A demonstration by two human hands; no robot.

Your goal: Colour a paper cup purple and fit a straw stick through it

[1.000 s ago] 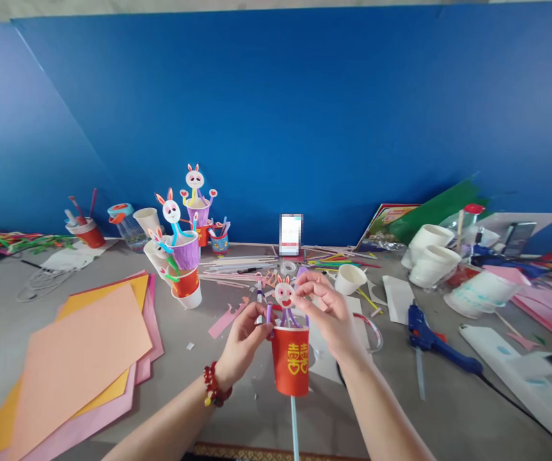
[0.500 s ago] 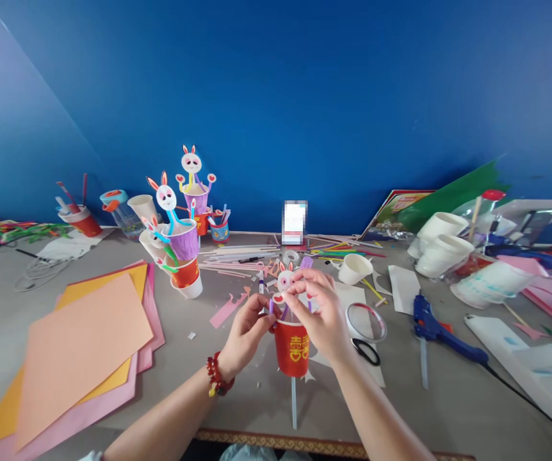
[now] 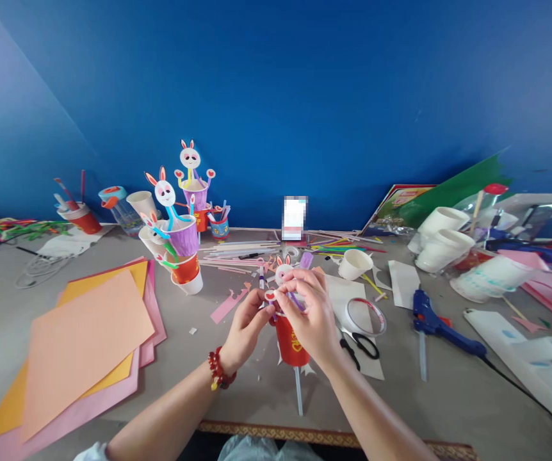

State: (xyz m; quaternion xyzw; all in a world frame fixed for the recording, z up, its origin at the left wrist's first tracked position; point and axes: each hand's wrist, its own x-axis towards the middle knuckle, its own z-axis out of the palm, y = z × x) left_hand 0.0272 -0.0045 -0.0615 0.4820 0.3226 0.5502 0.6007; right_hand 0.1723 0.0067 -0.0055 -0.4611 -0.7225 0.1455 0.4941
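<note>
A blue wall stands behind a grey counter (image 3: 189, 346). Both forearms reach in from the near edge, angled inward. The right hand (image 3: 307, 314) arches over from the right, thumb and forefinger pinching a small disc; the left hand (image 3: 247, 323) curls in from the left, fingertips gathered just below it, their grip hidden. Between the hands, near the middle, is a red cup (image 3: 289, 339) with yellow markings, a pale straw (image 3: 299, 390) beneath it. Above its rim show a white rabbit face (image 3: 283, 274), partly covered, and the disc (image 3: 270, 296), white with a red heart.
</note>
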